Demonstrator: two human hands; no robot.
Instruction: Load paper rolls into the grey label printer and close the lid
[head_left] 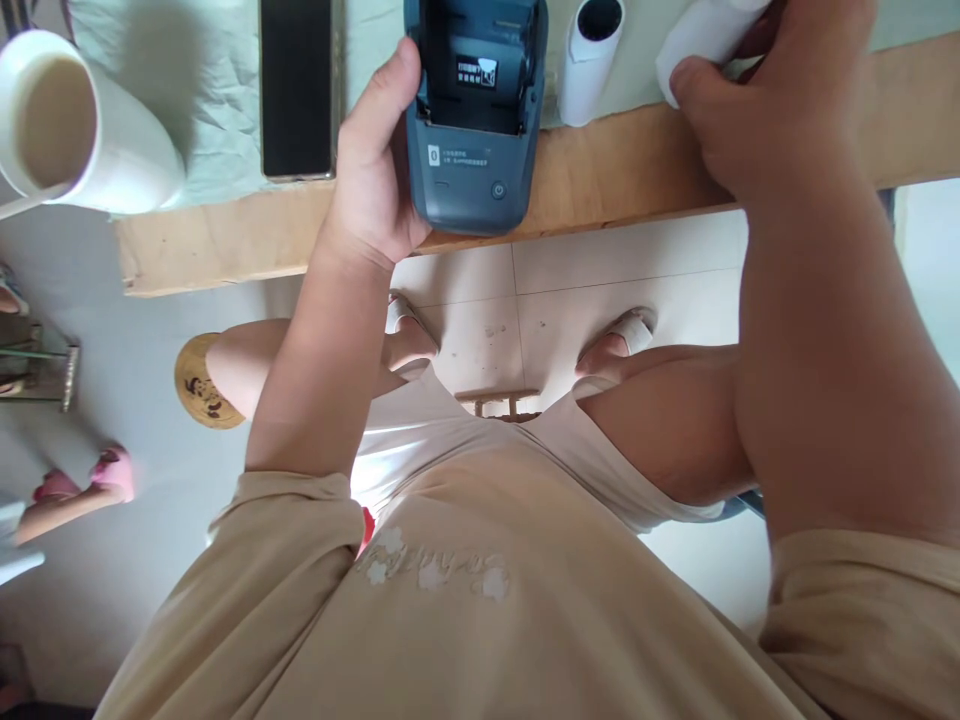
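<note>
My left hand (pixel 375 165) is wrapped around the left side of a dark blue handheld printer (pixel 476 180), its thumb along the edge. The printer's paper compartment is uncovered, with a small printed sticker inside and a power button near the front. On the right, my right hand (pixel 780 120) grips a white paper roll (pixel 701 45), thumb against its near end; the other fingers are mostly hidden. Between the printer and that hand, a second white paper roll (pixel 583 85) stands at the table edge, its dark hollow core showing.
A black phone (pixel 298 90) lies left of the printer on the pale green cloth (pixel 367 35). At the far left a white cup (pixel 135 150) holds a milky drink. The wooden table edge (pixel 225 235) crosses above my knees. Another person's pink slippers (pixel 112 470) show at left.
</note>
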